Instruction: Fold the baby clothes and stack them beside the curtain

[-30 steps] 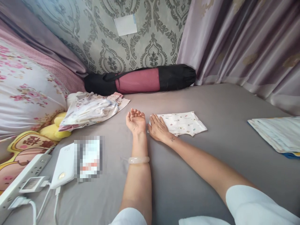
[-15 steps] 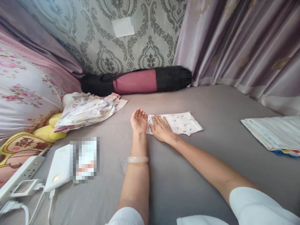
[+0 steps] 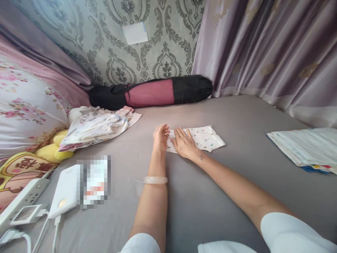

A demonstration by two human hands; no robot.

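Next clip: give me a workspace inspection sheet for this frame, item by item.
Surface: grey bed sheet, smooth with mild creases.
Job's things: small printed cloth, folded, flat on the sheet.
Clutter: heap of loose garments at left; stack of folded cloths at right; yellow plush; power bank.
Hands: right hand flat, palm down on the cloth; left hand on edge at the cloth's left border, grip unclear.
Cables: white leads from the power bank and power strip, lower left, apart from the hands.
Surroundings: patterned wall, curtain, rolled mat in a black bag, floral pillow.
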